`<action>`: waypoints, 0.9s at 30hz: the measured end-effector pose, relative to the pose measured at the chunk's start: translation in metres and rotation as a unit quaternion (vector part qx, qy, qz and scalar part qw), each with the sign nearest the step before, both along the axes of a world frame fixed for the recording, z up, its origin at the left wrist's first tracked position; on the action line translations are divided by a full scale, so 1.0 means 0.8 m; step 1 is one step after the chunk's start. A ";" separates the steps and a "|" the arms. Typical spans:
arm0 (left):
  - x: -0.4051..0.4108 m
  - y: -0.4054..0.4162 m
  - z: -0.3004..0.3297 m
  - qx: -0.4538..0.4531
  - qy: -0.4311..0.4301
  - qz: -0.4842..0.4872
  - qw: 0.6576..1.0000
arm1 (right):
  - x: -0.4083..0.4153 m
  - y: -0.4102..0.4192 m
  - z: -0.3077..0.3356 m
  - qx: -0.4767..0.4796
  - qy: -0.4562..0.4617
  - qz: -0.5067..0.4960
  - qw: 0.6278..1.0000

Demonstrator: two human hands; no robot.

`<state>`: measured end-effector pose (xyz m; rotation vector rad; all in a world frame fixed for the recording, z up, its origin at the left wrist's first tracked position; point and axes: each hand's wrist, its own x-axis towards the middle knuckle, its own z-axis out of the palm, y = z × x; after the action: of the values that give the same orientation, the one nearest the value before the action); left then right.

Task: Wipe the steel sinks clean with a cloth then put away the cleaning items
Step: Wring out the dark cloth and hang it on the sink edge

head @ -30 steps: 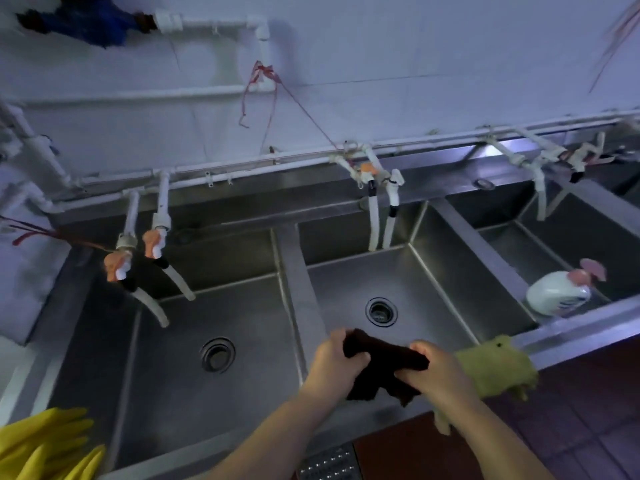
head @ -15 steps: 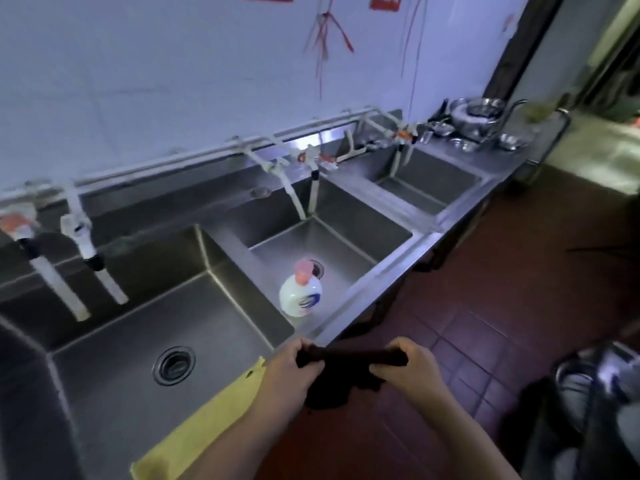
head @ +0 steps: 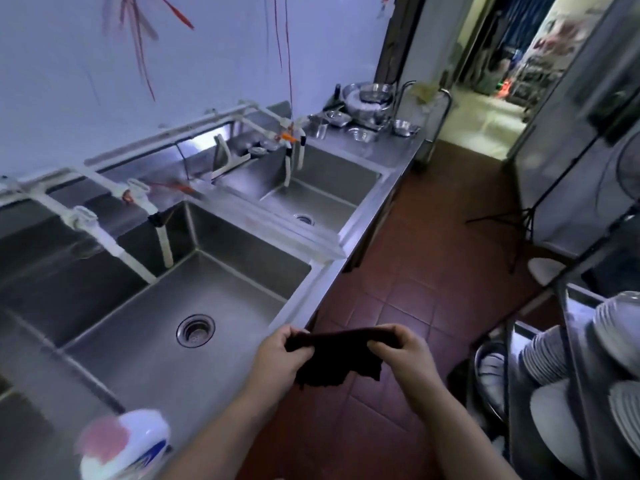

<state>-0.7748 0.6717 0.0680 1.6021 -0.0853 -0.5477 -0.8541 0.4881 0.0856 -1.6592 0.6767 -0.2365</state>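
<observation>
Beside sink — left hand, right hand gripping dark cloth; soap bottle now lying nearer, yellow cloth gone.

Steel bowls and small steel cups are sitting at the far end of the steel counter, against the white wall. Red strings are hanging down that wall. White taps are jutting out from the pipe along the back edge. Stacked white plates are resting in a rack at the right, above the red tiled floor. A black stand is standing near an open doorway.
</observation>
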 end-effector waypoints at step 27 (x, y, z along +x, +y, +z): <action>0.398 -0.630 0.001 -0.015 -0.036 0.062 0.997 | 0.413 -0.635 0.011 0.098 -0.024 -0.017 0.995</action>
<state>-0.4561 0.1680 0.0692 1.5861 -0.0481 -0.3914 -0.5235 -0.0200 0.0947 -1.4509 0.6699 -0.2269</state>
